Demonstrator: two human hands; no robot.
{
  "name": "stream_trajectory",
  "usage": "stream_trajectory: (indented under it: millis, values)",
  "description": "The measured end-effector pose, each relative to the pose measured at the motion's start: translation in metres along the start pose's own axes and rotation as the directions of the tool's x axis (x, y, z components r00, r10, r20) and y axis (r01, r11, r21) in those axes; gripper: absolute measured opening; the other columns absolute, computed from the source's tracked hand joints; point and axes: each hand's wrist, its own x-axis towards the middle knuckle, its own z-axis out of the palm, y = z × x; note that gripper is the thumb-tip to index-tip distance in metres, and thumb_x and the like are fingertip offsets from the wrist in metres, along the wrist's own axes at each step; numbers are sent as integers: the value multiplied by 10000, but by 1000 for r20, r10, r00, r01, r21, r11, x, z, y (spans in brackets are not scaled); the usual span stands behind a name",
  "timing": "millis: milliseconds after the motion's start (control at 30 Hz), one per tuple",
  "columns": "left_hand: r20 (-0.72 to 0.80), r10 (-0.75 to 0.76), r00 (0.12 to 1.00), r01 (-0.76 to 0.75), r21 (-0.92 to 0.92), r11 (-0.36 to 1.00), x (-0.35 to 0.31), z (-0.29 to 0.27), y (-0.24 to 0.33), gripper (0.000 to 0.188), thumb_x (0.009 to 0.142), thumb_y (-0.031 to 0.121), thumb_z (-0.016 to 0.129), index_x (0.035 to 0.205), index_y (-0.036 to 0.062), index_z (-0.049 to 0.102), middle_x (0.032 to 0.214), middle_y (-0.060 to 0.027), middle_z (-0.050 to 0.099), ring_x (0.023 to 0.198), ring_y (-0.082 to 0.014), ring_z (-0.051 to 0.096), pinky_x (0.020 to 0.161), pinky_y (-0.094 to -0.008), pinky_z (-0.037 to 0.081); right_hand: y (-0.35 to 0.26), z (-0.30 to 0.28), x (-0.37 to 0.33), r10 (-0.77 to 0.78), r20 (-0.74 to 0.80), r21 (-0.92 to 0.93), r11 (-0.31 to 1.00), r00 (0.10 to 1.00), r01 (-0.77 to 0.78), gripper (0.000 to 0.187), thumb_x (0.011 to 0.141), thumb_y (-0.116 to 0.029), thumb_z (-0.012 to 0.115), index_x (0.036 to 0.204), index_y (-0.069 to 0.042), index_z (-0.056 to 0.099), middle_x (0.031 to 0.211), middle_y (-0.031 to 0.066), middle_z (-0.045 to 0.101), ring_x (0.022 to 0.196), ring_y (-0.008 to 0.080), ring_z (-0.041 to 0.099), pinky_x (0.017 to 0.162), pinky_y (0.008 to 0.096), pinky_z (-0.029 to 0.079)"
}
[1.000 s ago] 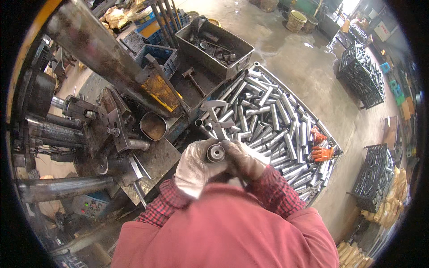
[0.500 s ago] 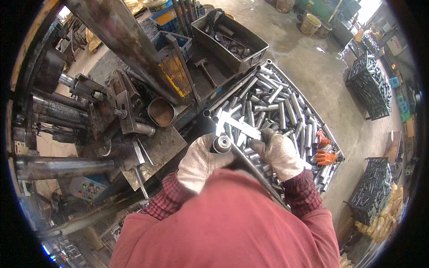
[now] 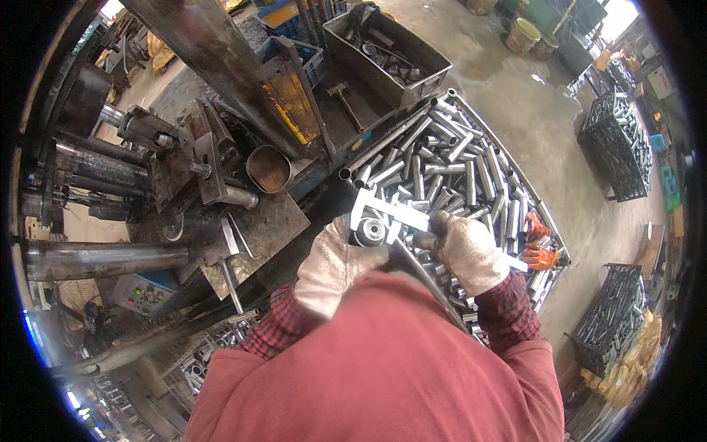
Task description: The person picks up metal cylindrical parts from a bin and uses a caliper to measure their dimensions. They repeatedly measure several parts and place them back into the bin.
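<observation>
The cloth gloves (image 3: 471,255) are off-white, the fabric sleeves (image 3: 508,309) red-and-black checked, the long metal caliper (image 3: 401,213) silver-white, the cylindrical metal part (image 3: 372,231) silver-grey at its end.

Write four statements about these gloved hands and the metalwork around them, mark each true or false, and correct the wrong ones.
1. The left hand, gloved in off-white fabric, holds a round metal part. True.
2. The right hand holds nothing. False: it holds a silver metal caliper.
3. A dark T-shaped hammer lies outside the open grey rectangular bin. True.
4. Nothing lies on the pile of silver metal tubes. False: crumpled orange gloves lie on it.
</observation>
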Motion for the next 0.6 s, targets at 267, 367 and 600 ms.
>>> stream_trajectory:
  millis: [267, 367, 600]
  values:
    - [-26, -67, 997, 63, -132, 989, -3, 3, -8, 419, 812, 18, 857, 1220, 37, 765, 1005, -9, 769, 868, -96, 699, 747, -298, 586, -6, -1, -8, -65, -28, 1, 998, 998, 65, 448, 1040, -441, 769, 1188, -18, 784, 928, 248, 791, 910, 430, 799, 808, 523, 614]
    - [13, -73, 997, 74, -97, 993, -3, 1, -8, 439, 820, 8, 843, 1249, 36, 757, 1015, -12, 767, 879, -100, 700, 751, -295, 582, -7, -2, -10, -64, -20, -60, 996, 998, 63, 440, 1046, -433, 763, 1189, -17, 783, 923, 250, 788, 902, 431, 796, 804, 526, 611]
    - [-11, 41, 999, -41, 6, 999, 2, -2, -19, 464, 821, 5, 815, 1278, 22, 740, 1084, -13, 764, 943, -110, 701, 829, -295, 588, -12, -4, -14, -82, -72, -24, 996, 994, 81, 455, 1036, -453, 777, 1181, -22, 787, 889, 244, 779, 872, 424, 795, 790, 517, 611]
